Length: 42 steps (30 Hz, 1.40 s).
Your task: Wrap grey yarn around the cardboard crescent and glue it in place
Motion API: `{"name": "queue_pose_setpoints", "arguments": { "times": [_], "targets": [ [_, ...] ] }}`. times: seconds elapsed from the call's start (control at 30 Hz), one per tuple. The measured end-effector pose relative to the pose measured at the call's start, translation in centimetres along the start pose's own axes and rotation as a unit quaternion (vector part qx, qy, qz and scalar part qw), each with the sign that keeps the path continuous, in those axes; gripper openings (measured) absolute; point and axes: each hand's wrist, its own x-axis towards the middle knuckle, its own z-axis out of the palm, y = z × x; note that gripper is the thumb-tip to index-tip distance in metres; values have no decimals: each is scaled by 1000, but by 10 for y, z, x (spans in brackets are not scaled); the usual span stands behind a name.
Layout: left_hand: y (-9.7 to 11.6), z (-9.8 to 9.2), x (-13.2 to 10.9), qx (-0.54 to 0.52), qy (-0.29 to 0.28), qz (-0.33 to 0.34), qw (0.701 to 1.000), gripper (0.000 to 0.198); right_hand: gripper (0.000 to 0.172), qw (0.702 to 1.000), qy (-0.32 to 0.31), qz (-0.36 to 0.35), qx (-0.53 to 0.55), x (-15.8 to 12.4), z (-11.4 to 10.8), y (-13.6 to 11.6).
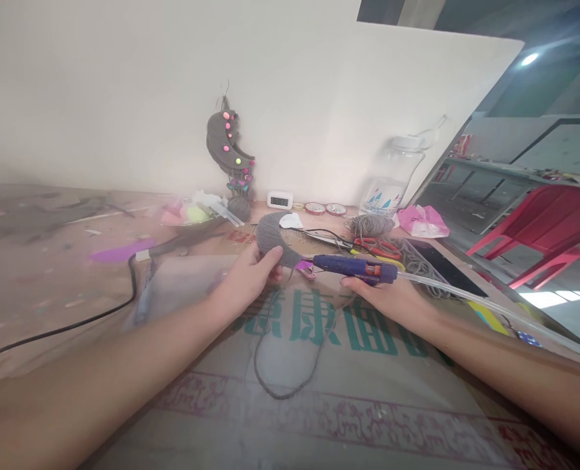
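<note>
head view | worn on head | faces forward-down | close over table [49, 274]

— Bright, even light; the white wall [98, 85] is washed out, and a ceiling lamp [530, 59] glares at upper right.
— The surface [35, 281] smears at the left, edges bow; only the left hand [249, 275] and right hand [392, 299] look fairly sharp.

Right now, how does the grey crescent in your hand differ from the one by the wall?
The held crescent in the left hand is plain grey; the wall crescent carries coloured balls. The held crescent is low over the table, beside the glue gun in the right hand; the wall crescent stands upright against the wall. Loose yarn trails from the held crescent; beaded strands hang under the wall crescent. Both are grey crescents.
</note>
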Motion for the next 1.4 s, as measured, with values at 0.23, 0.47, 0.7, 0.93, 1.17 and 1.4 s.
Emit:
{"name": "queue_pose_setpoints", "arguments": {
  "times": [0.23,0.47,0.7,0.93,1.17,1.4],
  "targets": [
    [3,1,-1,8,-7,-1,1000,28,23,999,4,25,37,-1,1,-12],
    [0,-1,-1,-14,-12,-8,1000,30,39,999,5,27,-39,11,-6,5],
    [-6,0,4,-85,-6,-25,996,33,57,995,-33,-56,80,33,-22,-15],
    [-8,-1,6,-98,2,-21,995,33,33,999,24,-10,-22,112,-9,-37],
    [-9,-1,6,-90,-5,-10,996,33,29,998,21,17,-55,189,36,5],
    [-7,0,7,-98,-8,-16,995,33,35,997,17,30,-74,202,48,27]
  ]
}}
